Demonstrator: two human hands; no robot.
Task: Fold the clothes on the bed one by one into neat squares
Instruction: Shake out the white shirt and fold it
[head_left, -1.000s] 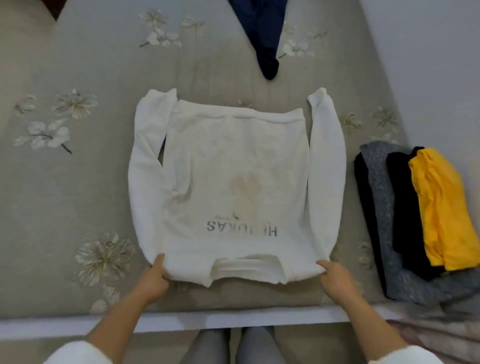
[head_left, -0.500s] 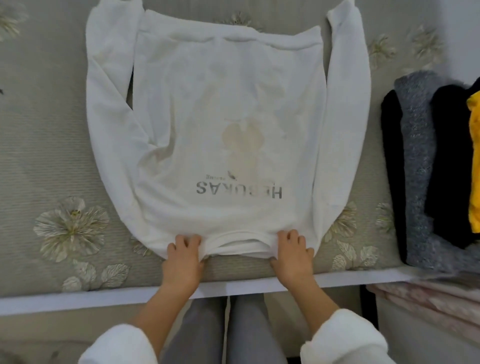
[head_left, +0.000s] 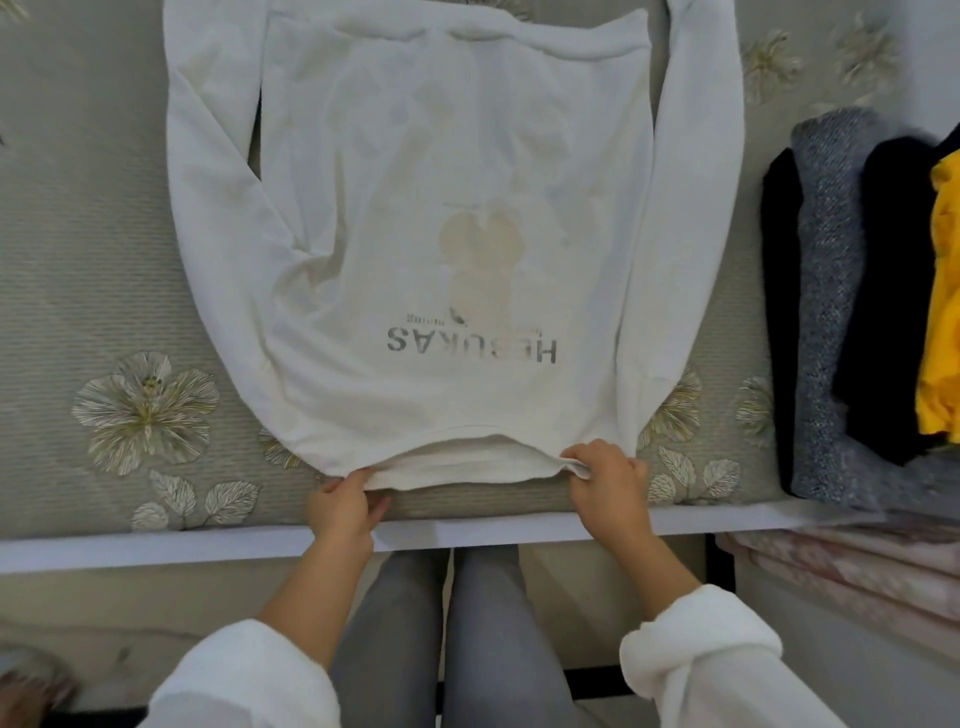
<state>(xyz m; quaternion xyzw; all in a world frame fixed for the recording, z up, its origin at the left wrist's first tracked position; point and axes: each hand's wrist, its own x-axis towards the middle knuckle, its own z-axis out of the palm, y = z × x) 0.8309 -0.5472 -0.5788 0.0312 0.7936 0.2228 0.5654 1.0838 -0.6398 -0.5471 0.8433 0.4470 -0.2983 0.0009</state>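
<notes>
The bed (head_left: 78, 270), covered in a grey-green spread with embroidered flowers, carries two lots of clothing. At its right side sits a pile of folded clothes: a grey knit (head_left: 826, 312) lowest, a black garment (head_left: 883, 291) over it, and a yellow garment (head_left: 943, 291) on top at the picture's right edge; another black layer shows at the pile's left edge.

In the middle of the bed, the white sweatshirt (head_left: 441, 208) lies spread flat. Its long axis runs near to far: the neck opening points to the near edge of the bed and the ribbed hem lies at the far end. The grey lettering on it reads upside down from the person's side. Both sleeves lie alongside the body, running from the near shoulders toward the far end, one on the left and one on the right.

The left hand (head_left: 343, 506) grips the near edge of the sweatshirt at the left end of the neck opening, fingers curled with the cloth lying over them. The right hand (head_left: 608, 483) pinches a small bunch of the cloth at the right end of the neck opening. The neckline spans between the two hands, just beside the near edge of the bed.
</notes>
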